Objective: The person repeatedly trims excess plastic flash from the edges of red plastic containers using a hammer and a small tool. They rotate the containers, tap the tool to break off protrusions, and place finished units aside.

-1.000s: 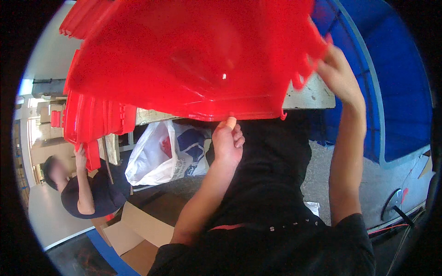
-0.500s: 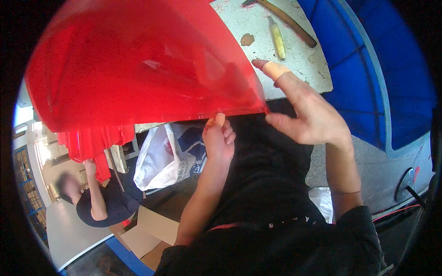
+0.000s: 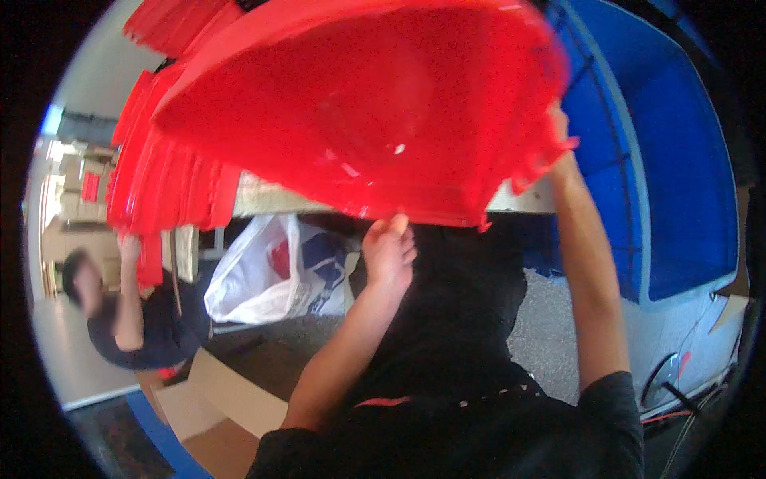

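A large, glossy red curved plastic panel (image 3: 375, 104) is raised and tilted in front of me over the light-topped table. My left hand (image 3: 389, 254) pinches its near lower edge between thumb and curled fingers, and tape wraps a fingertip. At the panel's right edge is my right hand (image 3: 560, 140), arm stretched forward; its fingers are mostly hidden behind the red plastic, but it grips that edge. The near rim looks notched and uneven towards its right end. The tools on the table top are covered by the panel.
Stacked red panels (image 3: 171, 180) stand at the left, where a co-worker (image 3: 140, 319) reaches towards them. A white bag (image 3: 255, 275) hangs below the table edge (image 3: 275, 195). An open cardboard box (image 3: 227, 399) sits lower left. A big blue bin (image 3: 678, 160) stands at the right.
My right hand, open beside the panel's corner before, has moved forward to its right edge. The panel has turned and shifted right, covering the hammer and yellow-handled tool. My left hand keeps its pinch.
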### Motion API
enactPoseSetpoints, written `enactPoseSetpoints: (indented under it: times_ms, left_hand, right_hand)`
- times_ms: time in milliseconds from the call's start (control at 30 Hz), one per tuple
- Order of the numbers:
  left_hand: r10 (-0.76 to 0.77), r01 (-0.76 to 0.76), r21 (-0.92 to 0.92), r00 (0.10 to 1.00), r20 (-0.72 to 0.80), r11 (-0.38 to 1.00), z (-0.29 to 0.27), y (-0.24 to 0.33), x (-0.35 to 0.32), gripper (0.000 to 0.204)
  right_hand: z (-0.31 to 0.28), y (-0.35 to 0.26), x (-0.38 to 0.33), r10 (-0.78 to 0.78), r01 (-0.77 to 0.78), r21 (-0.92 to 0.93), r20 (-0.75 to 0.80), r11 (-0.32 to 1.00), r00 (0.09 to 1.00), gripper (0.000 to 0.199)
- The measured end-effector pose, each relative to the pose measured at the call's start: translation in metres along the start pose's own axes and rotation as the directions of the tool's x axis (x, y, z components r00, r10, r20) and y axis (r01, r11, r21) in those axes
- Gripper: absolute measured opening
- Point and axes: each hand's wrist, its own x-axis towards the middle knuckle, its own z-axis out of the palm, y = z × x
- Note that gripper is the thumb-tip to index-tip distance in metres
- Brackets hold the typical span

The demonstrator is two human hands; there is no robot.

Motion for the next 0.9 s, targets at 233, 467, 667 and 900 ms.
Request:
enactPoseSetpoints:
  times_ms: [233, 467, 667, 900]
  left_hand:
    - [-0.022, 0.022, -0.011, 1.0, 0.011, 1.0, -0.001, 0.003, -0.001, 0.019]
    - [-0.013, 0.014, -0.017, 1.0, 0.015, 1.0, 0.002, 0.005, -0.005, 0.02]
    - [-0.018, 0.019, 0.024, 1.0, -0.017, 1.0, 0.0, 0.003, -0.004, 0.018]
    - [-0.02, 0.019, -0.027, 1.0, -0.019, 0.999, 0.002, 0.003, -0.003, 0.018]
  right_hand:
    - [-0.122, 0.005, -0.108, 0.301, -0.34, 0.769, 0.2, 0.542, 0.932, 0.035]
    - [-0.162, -0.072, -0.269, -0.288, 0.095, 0.75, 0.132, 0.654, 0.948, 0.051]
    - [-0.135, -0.114, -0.21, -0.309, 0.0, 0.593, 0.42, 0.805, 0.854, 0.038]
    - [-0.15, -0.111, -0.208, -0.312, 0.052, 0.67, 0.274, 0.741, 0.91, 0.039]
